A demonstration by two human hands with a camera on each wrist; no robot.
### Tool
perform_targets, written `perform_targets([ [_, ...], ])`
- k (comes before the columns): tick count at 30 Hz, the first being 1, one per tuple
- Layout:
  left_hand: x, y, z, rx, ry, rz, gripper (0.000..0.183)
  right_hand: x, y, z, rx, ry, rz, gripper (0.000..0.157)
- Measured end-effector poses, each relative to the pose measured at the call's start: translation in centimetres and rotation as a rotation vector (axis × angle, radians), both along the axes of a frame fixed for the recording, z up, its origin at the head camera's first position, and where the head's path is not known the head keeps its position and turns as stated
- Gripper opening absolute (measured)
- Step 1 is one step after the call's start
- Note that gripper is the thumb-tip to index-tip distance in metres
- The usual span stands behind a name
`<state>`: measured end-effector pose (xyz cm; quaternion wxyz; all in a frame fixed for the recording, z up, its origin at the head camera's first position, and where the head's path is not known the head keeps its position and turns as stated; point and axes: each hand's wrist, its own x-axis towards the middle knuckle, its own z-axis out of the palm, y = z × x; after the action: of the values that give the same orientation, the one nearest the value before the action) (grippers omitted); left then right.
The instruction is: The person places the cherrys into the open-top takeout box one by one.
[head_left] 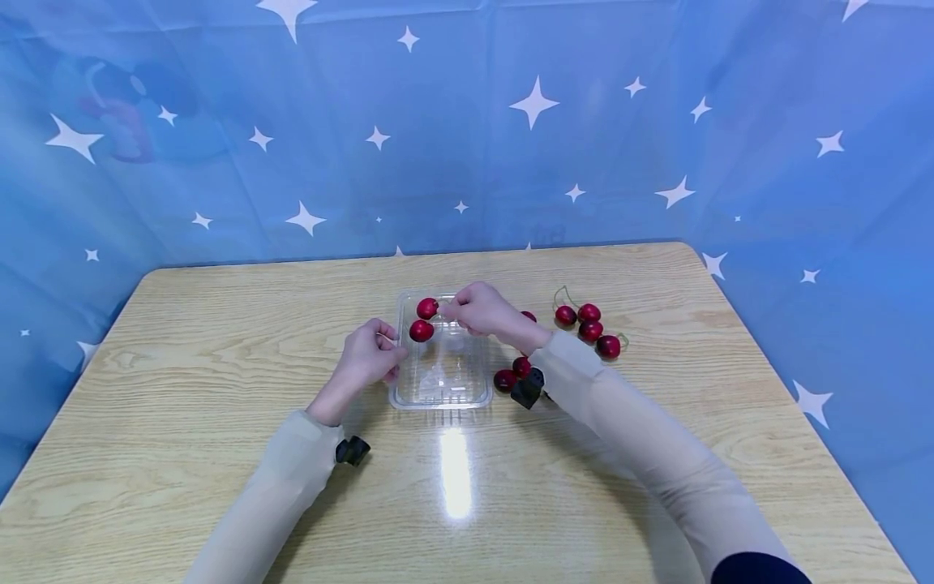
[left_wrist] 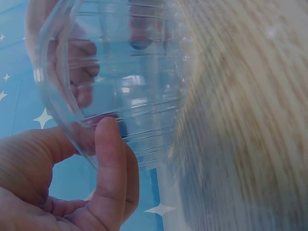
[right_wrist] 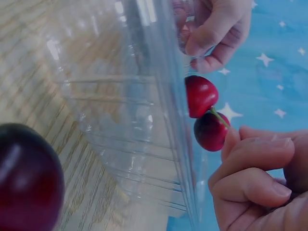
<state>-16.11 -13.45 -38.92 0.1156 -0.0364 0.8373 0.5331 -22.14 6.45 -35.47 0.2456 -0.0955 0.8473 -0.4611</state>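
Observation:
A clear plastic box (head_left: 442, 403) sits on the table, its wall (left_wrist: 159, 96) filling much of the left wrist view. My left hand (head_left: 368, 353) pinches the box's left rim, thumb on one side and fingers on the other. Above the far part of the box, my right hand (head_left: 481, 310) holds a pair of red cherries by the stem (right_wrist: 220, 117) between thumb and fingertips. One cherry (right_wrist: 211, 131) hangs nearest those fingertips; the other cherry (right_wrist: 201, 96) is beside it, partly behind the rim in the right wrist view.
Several dark red cherries (head_left: 589, 331) lie right of the box, some with green stems. More cherries (head_left: 505, 380) lie close to its right side, partly hidden by my right forearm. The wooden table (head_left: 241, 349) ends at a blue starred curtain (head_left: 467, 122).

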Motion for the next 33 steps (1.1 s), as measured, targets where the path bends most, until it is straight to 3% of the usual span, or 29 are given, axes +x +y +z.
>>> perform_targets([
  [10,0.1,0.0,-0.3,-0.014,-0.013,0.003,0.022,-0.3,-1.1,-0.8,0.088,-0.025,0.005,0.033],
  [22,0.0,0.0,-0.4,0.015,0.016,0.008,0.022,-0.6,-1.6,-1.1,0.061,-0.036,0.006,0.036],
  [33,0.0,0.0,-0.3,0.019,0.02,0.004,0.022,-0.7,-0.4,-0.7,0.033,-0.042,0.027,0.039],
])
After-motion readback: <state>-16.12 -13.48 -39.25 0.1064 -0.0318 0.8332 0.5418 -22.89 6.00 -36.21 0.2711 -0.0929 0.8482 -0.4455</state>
